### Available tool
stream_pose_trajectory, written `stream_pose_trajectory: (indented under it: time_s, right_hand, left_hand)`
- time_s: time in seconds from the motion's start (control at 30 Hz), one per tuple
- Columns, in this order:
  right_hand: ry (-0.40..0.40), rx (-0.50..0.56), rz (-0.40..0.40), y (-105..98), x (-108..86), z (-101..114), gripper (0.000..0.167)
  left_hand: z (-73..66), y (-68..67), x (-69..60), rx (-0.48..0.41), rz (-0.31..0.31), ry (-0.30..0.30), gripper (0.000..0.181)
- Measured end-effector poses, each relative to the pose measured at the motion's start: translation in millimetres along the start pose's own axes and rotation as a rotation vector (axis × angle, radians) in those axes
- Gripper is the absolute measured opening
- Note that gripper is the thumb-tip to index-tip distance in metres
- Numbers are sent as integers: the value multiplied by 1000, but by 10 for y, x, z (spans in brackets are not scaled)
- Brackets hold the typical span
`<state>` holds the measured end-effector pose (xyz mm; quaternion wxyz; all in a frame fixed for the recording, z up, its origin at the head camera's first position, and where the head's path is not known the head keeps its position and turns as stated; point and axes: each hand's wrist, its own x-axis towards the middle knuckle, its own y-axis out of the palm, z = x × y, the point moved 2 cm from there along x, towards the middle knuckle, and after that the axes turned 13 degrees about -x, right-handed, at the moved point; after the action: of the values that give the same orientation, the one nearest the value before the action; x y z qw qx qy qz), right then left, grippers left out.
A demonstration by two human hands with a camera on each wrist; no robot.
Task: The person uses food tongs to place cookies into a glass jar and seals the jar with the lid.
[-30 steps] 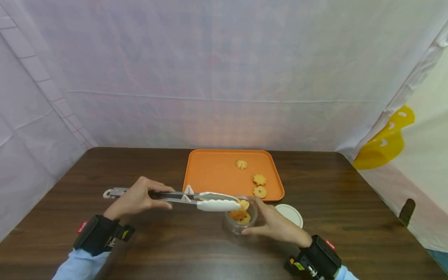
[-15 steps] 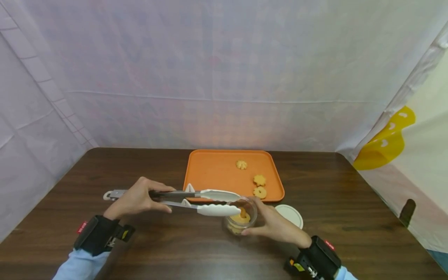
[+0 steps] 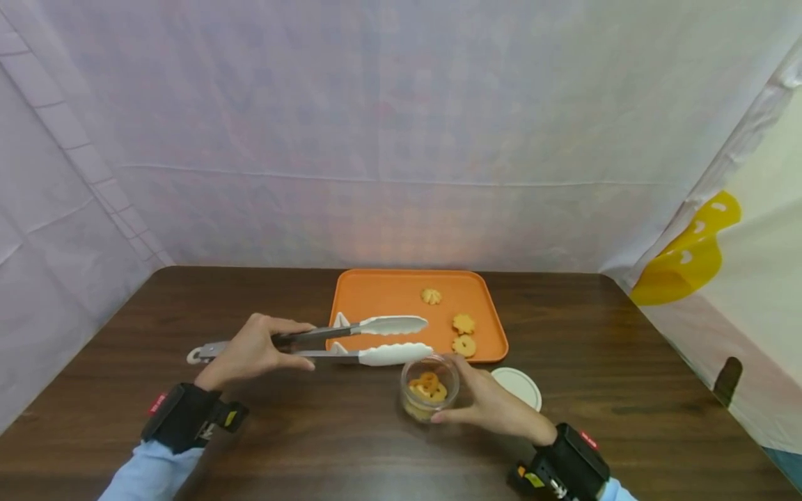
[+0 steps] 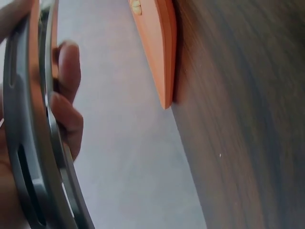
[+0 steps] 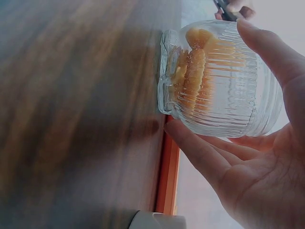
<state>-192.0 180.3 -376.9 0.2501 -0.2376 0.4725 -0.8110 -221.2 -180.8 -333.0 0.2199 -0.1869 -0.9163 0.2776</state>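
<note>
In my left hand [image 3: 253, 350] I hold metal tongs [image 3: 395, 353] with white scalloped tips. The tips stand apart with nothing between them, over the tray's near edge and just left of the jar. My right hand [image 3: 482, 400] grips a ribbed glass jar [image 5: 238, 90] from its right side, thumb and fingers round it. The jar stands upright on the table, its mouth uncovered. Several cookies [image 3: 428, 387] lie inside it, filling the lower part. In the left wrist view, fingers [image 4: 69, 71] curl round the tongs' metal arms.
Behind the jar lies an orange tray [image 3: 376, 296]. On it are a shell-like cookie [image 3: 431, 296], a flower-shaped cookie [image 3: 464, 323] and a ring cookie [image 3: 464, 346]. A white round lid [image 3: 517, 388] rests on the table beside my right hand. A pale cloth hangs behind the table.
The tongs' tips have spread, and the cookie between them has dropped into the jar. My left hand has since moved the tongs up and away from the jar's mouth. The right hand stays put.
</note>
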Motion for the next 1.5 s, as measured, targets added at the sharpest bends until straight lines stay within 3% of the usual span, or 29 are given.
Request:
stream_pose_trajectory:
  time_s: [0.27, 0.53, 0.7, 1.0, 1.5]
  right_hand:
    - [3, 16, 9, -24, -16, 25, 78]
    - [0, 17, 12, -3, 9, 26, 79]
    - [2, 16, 10, 13, 22, 29, 79]
    - [2, 1, -4, 17, 24, 19, 79]
    - [27, 16, 12, 30, 26, 10, 80]
  left_hand:
    - [54, 63, 213, 49, -98, -87, 55]
    - [145, 190, 446, 125, -132, -126, 61]
    - [154, 223, 553, 194, -149, -182, 65]
    - [198, 287, 782, 278, -111, -283, 67]
    - [305, 491, 974, 322, -88, -331, 66]
